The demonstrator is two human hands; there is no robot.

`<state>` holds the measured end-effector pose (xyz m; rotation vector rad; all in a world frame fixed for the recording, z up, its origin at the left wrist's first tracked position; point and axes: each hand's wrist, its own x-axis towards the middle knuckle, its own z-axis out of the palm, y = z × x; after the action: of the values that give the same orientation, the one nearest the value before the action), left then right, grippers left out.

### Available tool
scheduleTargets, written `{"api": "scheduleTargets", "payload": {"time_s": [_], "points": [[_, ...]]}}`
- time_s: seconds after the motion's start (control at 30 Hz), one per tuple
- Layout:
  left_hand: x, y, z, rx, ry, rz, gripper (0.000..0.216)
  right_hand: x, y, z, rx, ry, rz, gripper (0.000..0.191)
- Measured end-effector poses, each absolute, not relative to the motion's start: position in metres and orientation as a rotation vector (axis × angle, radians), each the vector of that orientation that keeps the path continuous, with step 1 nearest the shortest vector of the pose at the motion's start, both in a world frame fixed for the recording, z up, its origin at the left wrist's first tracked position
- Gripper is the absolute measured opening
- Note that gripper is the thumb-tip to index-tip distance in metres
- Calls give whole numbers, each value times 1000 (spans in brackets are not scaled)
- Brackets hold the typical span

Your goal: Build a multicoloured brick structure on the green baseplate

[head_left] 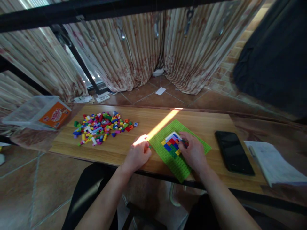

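A green baseplate (189,140) lies on the wooden table (148,123), bearing a patch of small coloured bricks (172,143) in white, blue, red, orange, green and yellow. My right hand (193,151) rests on the plate at the patch's right edge, fingertips pinched on a small dark green brick. My left hand (138,153) sits just left of the plate with its fingers curled; what it holds is hidden. A loose pile of coloured bricks (102,126) is spread over the table's left part.
A clear plastic tub with an orange label (40,113) lies tipped at the table's left end. A black phone (233,151) and a notebook (273,164) lie to the right. Curtains hang behind, over a tiled floor.
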<state>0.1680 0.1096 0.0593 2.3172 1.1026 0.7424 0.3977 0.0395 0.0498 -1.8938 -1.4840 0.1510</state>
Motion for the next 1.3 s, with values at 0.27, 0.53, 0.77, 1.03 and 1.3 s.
{"api": "scheduleTargets", "payload": {"time_s": [0.27,0.53,0.77,1.03,1.3], "points": [[171,101,49,2366,1177,752,13,407,37,51,-1860,-1555,254,29],[168,94,55,2288,1138,753,18,405,32,62,-1749,-1513,66,20],[172,92,51,2288,1178,752,6,383,33,65,-1639,-1561,66,17],[174,77,72,2133,1146,772,11,342,26,65,-1457,-1756,232,19],[179,69,84,1853,1091,720,14,329,21,73,-1404,-1676,469,16]]}}
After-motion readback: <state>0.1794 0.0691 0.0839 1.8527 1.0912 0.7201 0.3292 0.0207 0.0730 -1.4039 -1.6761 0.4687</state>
